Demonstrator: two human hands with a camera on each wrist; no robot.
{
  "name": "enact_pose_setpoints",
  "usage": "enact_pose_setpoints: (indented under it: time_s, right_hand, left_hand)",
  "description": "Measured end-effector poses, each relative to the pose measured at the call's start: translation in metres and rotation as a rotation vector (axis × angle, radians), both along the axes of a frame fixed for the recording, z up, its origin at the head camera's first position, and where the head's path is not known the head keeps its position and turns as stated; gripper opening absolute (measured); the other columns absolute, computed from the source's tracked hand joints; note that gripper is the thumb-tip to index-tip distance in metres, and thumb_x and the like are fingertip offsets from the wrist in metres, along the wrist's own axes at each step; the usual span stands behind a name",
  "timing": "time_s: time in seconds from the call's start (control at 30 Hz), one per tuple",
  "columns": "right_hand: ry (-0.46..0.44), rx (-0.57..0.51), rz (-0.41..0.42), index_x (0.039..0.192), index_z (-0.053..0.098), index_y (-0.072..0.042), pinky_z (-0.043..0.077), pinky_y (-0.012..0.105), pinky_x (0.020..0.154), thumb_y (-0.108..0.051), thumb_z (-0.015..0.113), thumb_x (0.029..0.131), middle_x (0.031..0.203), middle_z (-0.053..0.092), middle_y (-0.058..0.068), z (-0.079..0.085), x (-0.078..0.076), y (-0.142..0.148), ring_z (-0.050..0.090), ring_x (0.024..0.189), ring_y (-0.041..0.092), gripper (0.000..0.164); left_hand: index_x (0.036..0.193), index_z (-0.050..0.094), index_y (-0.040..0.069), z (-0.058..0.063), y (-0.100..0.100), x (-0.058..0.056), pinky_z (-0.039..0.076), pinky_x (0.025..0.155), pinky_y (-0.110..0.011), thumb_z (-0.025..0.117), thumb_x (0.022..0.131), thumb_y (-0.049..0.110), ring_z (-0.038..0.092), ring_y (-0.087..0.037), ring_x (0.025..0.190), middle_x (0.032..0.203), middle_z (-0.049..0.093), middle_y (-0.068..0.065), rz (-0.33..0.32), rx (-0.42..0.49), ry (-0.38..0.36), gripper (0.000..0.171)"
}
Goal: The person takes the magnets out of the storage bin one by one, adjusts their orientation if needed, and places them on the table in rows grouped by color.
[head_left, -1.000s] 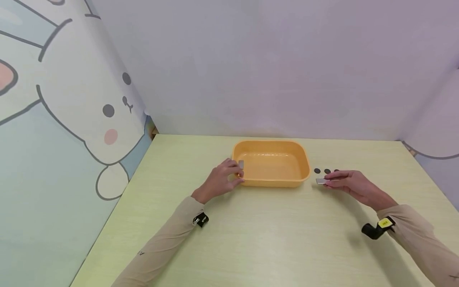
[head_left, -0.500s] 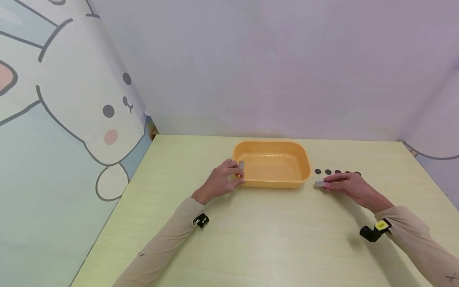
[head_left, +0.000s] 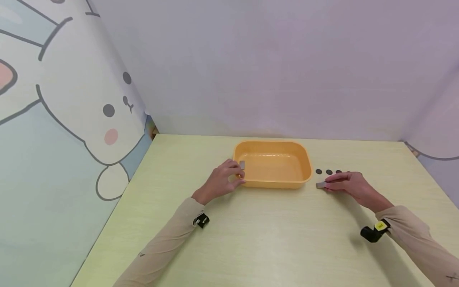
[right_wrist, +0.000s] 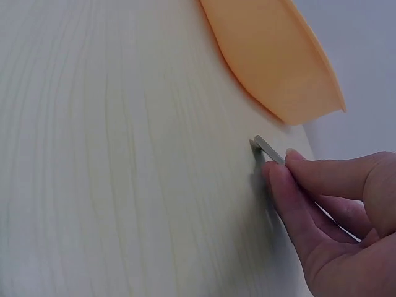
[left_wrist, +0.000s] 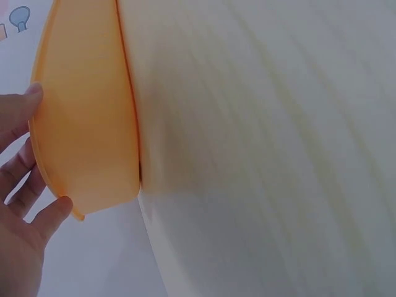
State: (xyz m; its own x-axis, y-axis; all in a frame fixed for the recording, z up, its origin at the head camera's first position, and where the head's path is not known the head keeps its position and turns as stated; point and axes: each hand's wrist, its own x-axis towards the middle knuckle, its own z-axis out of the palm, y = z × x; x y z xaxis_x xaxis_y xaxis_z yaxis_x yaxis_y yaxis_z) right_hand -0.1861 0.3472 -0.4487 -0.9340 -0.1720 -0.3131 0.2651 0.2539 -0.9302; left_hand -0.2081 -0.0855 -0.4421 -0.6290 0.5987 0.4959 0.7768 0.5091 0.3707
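Observation:
An orange plastic basin (head_left: 274,184) stands near the table's back edge. My left hand (head_left: 223,179) grips its left rim, fingers and thumb curled over the edge, as the left wrist view also shows. Beside those fingers, a small grey rectangular piece (head_left: 242,164) shows inside the basin; whether the fingers touch it, I cannot tell. To the basin's right, my right hand (head_left: 353,188) pinches a thin, flat grey metal strip (right_wrist: 269,149) between thumb and fingers. Its free end points left, close above or at the table; the fingers hide the rest.
Several dark round discs (head_left: 329,172) lie in a row right of the basin, behind my right hand, which partly covers them. The pale wood-grain table (head_left: 272,231) reaches back to a plain wall (head_left: 251,79). A wall with a cartoon print (head_left: 79,99) rises on the left.
My right hand has moved slightly toward me and tilted the metal strip, uncovering more of the dark discs. My left hand has stayed on the basin's rim.

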Motion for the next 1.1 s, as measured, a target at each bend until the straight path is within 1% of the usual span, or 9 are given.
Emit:
enact_pose_setpoints:
  time_s: [0.13, 0.37, 0.5, 0.6, 0.67, 0.83, 0.97, 1.1]
  right_hand:
    - [0.030, 0.039, 0.005, 0.117, 0.056, 0.016, 0.052, 0.027, 0.077, -0.011, 0.073, 0.082, 0.097, 0.067, -0.001, -0.003, -0.001, 0.002, 0.069, 0.083, 0.014, 0.048]
    - [0.078, 0.096, 0.011, 0.115, 0.056, 0.018, 0.053, 0.027, 0.074, -0.012, 0.073, 0.083, 0.095, 0.066, -0.001, -0.009, -0.002, 0.004, 0.070, 0.079, 0.014, 0.047]
    - [0.093, 0.175, 0.007, 0.114, 0.058, 0.016, 0.052, 0.023, 0.073, -0.016, 0.074, 0.082, 0.090, 0.070, 0.003, -0.011, -0.002, 0.002, 0.069, 0.078, 0.013, 0.048]
    - [0.107, 0.247, 0.005, 0.113, 0.061, 0.013, 0.050, 0.019, 0.071, -0.021, 0.075, 0.082, 0.087, 0.071, 0.005, -0.013, -0.002, 0.001, 0.069, 0.076, 0.010, 0.048]
    - [0.119, 0.275, 0.005, 0.113, 0.062, 0.012, 0.049, 0.019, 0.070, -0.021, 0.075, 0.081, 0.086, 0.071, 0.006, -0.013, -0.001, 0.001, 0.068, 0.075, 0.010, 0.048]
    - [0.142, 0.276, 0.016, 0.112, 0.061, 0.013, 0.051, 0.022, 0.069, -0.019, 0.076, 0.081, 0.088, 0.070, 0.005, -0.012, -0.001, 0.001, 0.068, 0.074, 0.010, 0.048]
    - [0.159, 0.287, 0.029, 0.112, 0.061, 0.013, 0.051, 0.022, 0.068, -0.020, 0.076, 0.080, 0.092, 0.068, 0.005, -0.013, 0.000, 0.003, 0.068, 0.073, 0.010, 0.049]
    - [0.166, 0.296, 0.028, 0.112, 0.062, 0.012, 0.051, 0.022, 0.068, -0.021, 0.077, 0.080, 0.092, 0.068, 0.005, -0.013, 0.000, 0.004, 0.068, 0.073, 0.010, 0.049]
  left_hand:
    - [0.083, 0.066, 0.017, 0.000, 0.000, 0.000, 0.044, 0.067, -0.024, 0.076, 0.081, 0.020, 0.048, -0.010, 0.086, 0.089, 0.058, 0.006, 0.002, -0.007, -0.008, 0.010]
    - [0.083, 0.067, 0.014, 0.000, 0.001, 0.001, 0.046, 0.069, -0.026, 0.077, 0.080, 0.018, 0.050, -0.012, 0.087, 0.090, 0.059, 0.003, 0.001, -0.001, -0.001, 0.011]
    - [0.083, 0.067, 0.014, -0.001, 0.001, 0.001, 0.046, 0.069, -0.026, 0.077, 0.080, 0.018, 0.049, -0.012, 0.087, 0.090, 0.059, 0.003, -0.001, -0.003, -0.009, 0.011]
    - [0.083, 0.067, 0.016, -0.002, 0.001, 0.001, 0.045, 0.068, -0.025, 0.076, 0.081, 0.018, 0.049, -0.012, 0.087, 0.091, 0.059, 0.004, -0.001, -0.012, -0.015, 0.010]
    - [0.083, 0.067, 0.016, -0.002, 0.001, 0.001, 0.045, 0.068, -0.025, 0.076, 0.081, 0.018, 0.049, -0.011, 0.087, 0.091, 0.059, 0.004, 0.001, -0.015, -0.017, 0.010]
    - [0.083, 0.067, 0.015, -0.002, 0.002, 0.001, 0.045, 0.070, -0.026, 0.078, 0.079, 0.017, 0.049, -0.012, 0.086, 0.089, 0.059, 0.004, -0.002, -0.003, -0.012, 0.011]
    - [0.083, 0.067, 0.014, -0.002, 0.002, 0.001, 0.045, 0.070, -0.027, 0.078, 0.079, 0.016, 0.049, -0.012, 0.086, 0.089, 0.059, 0.003, -0.002, -0.001, -0.010, 0.011]
    - [0.083, 0.067, 0.015, -0.002, 0.002, 0.001, 0.045, 0.070, -0.026, 0.077, 0.079, 0.015, 0.048, -0.012, 0.086, 0.089, 0.059, 0.003, 0.004, -0.012, -0.015, 0.011]
